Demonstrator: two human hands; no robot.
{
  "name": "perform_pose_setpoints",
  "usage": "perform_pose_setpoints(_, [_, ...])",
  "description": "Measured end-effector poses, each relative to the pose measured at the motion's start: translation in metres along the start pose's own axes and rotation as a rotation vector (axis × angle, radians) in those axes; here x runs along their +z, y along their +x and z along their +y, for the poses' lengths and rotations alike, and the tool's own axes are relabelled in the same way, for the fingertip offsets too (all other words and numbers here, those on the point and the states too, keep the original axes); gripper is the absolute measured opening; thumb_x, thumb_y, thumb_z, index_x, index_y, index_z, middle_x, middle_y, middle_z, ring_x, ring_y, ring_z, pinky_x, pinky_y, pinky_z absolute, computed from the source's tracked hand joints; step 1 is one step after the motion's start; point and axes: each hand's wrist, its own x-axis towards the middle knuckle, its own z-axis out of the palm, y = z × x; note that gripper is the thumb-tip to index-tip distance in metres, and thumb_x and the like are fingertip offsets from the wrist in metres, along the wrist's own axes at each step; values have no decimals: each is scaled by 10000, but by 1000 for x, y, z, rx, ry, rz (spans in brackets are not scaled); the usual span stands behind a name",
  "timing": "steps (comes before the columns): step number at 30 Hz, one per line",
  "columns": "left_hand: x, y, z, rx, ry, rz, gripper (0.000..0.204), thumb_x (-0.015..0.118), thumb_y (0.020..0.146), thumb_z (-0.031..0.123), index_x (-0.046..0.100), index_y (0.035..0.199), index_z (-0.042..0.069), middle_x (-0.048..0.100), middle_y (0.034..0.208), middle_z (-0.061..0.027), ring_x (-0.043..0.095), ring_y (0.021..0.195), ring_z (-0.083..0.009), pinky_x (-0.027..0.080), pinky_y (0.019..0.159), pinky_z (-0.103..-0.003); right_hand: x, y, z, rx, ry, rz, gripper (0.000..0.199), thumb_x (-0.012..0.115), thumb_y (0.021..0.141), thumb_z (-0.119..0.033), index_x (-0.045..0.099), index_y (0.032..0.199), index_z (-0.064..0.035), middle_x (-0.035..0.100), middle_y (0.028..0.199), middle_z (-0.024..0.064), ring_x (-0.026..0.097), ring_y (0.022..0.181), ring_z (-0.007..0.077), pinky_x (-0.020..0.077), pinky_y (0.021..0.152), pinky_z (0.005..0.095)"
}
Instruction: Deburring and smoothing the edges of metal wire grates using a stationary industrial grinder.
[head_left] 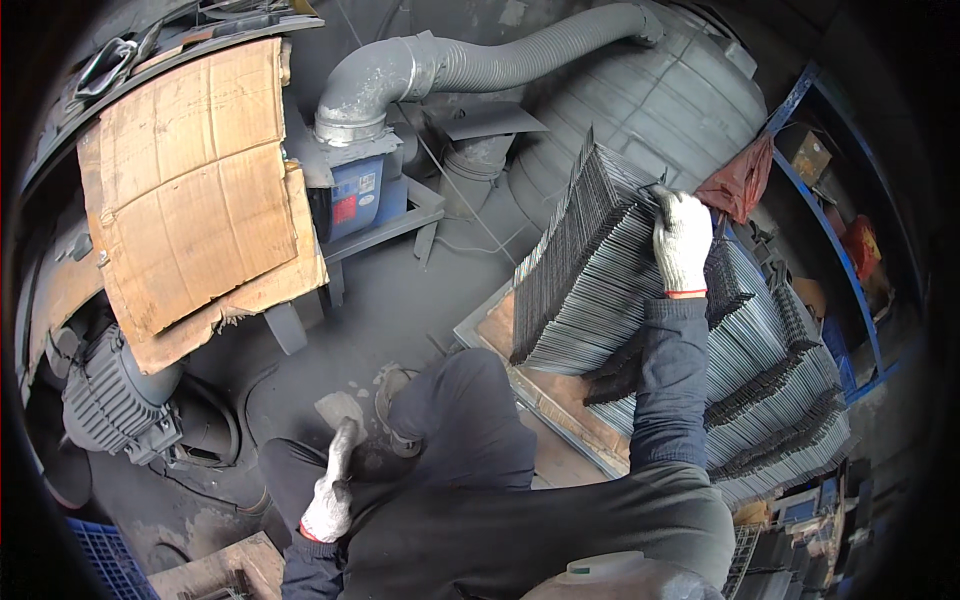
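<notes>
A tall stack of thin dark metal plates point(585, 270) stands on a wooden pallet point(560, 385) right of centre. My right hand point(683, 243), in a white knitted glove with a red cuff edge, is at the stack's top right corner. Its fingers curl over a plate's edge; the fingertips are partly hidden. My left hand point(328, 508), in a similar glove with grimy grey fingers, hangs low over my leg at the lower left. Its fingers point forward, stretched out, and nothing shows in them.
More plate stacks point(770, 370) lean at the right beside a blue metal rack point(835, 220). A ribbed duct point(530, 55) runs to a large grey tank point(660, 100). Cardboard sheets point(200, 190) lie on a stand at left, above an electric motor point(115, 395).
</notes>
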Motion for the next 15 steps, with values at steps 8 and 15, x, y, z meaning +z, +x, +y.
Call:
perform_pose_setpoints(8, [-12, -42, 116, -388, 442, 462, 774, 619, 1043, 222, 276, 1736, 179, 515, 1646, -215, 699, 1255, -327, 541, 1064, -416, -16, 2, -17, 45, 246, -88, 344, 804, 907, -328, 781, 1155, -91, 746, 1020, 124, 696, 982, 348, 542, 882, 439])
perform_pose_setpoints(15, [-129, -147, 113, -454, 1124, 1127, 527, 534, 1118, 289, 514, 1608, 98, 561, 1603, -159, 569, 1423, -328, 442, 1212, -441, -27, 3, -10, 162, 326, -214, 405, 822, 884, -352, 799, 1167, -63, 765, 1061, 137, 713, 1034, 349, 556, 930, 434])
